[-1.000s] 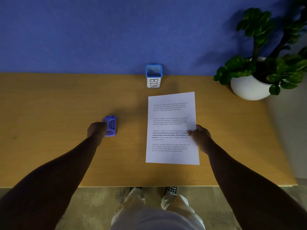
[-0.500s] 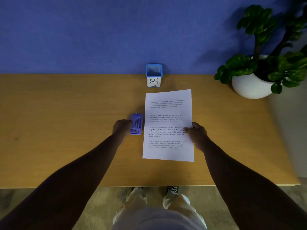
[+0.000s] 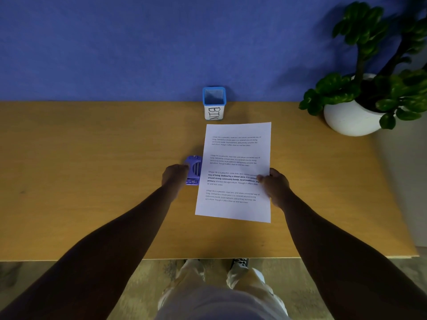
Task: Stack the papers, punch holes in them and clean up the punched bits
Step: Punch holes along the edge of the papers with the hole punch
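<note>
Two hands are working here, and I'm taking it from the left. I'm curling my left hand [image 3: 175, 176] around the back of the purple hole punch [image 3: 193, 170], fingers wrapped on its left side, and the punch is sitting on the desk [image 3: 92, 181] near the middle, its mouth right against the left edge of the papers [image 3: 235, 172]. Whether that edge is actually inside the slot, I cannot tell from up here.

Moving right, the papers are lying flat, running from just in front of the bin [image 3: 214, 103] at the back edge toward the front edge. I'm pinching their right edge with my right hand [image 3: 275, 184], thumb on top over the print, the other fingers hidden underneath or behind.

Now the worries. The stack is sitting slightly askew to the desk, so if I'm pressing now the holes could be landing crooked or too close to the edge. If my right hand is loosening, the sheets could be fanning apart and punching unevenly. Pushing the punch too hard could be buckling the paper. And tipping the punch carelessly could be scattering bits across the desk, well short of the bin.
</note>
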Demonstrator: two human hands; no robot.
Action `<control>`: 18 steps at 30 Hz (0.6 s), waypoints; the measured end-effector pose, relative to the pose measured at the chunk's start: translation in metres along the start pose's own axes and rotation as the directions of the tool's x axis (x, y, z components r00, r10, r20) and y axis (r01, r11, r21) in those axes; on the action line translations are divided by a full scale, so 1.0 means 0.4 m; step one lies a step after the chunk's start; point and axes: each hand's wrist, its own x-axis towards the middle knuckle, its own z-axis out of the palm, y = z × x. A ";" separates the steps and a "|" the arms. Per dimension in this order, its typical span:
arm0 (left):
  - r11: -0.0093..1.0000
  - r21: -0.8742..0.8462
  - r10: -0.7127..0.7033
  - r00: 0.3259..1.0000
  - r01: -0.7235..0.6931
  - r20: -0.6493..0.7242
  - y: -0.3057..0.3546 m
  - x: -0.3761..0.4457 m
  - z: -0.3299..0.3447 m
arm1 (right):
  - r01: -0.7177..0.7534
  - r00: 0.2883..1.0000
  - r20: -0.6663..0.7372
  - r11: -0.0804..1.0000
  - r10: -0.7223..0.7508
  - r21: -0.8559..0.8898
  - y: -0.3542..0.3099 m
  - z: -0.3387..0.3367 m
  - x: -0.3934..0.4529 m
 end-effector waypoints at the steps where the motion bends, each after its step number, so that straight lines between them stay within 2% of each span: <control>1: 1.000 0.020 0.011 1.000 -0.011 -0.003 0.003 -0.002 0.001 | 0.000 1.000 0.001 1.000 0.000 0.002 0.001 0.000 0.002; 8: 0.999 -0.035 0.033 0.999 -0.032 0.042 0.003 0.009 0.003 | 0.007 1.000 0.023 1.000 -0.006 -0.031 0.005 -0.001 0.021; 14: 0.996 0.046 0.074 0.996 -0.077 0.047 0.010 0.016 0.005 | 0.011 1.000 0.022 0.998 -0.009 -0.060 0.004 -0.003 0.032; 18: 0.998 -0.044 0.044 0.997 -0.042 0.061 0.005 0.030 0.000 | 0.020 1.000 0.016 0.995 -0.018 -0.094 0.001 -0.003 0.036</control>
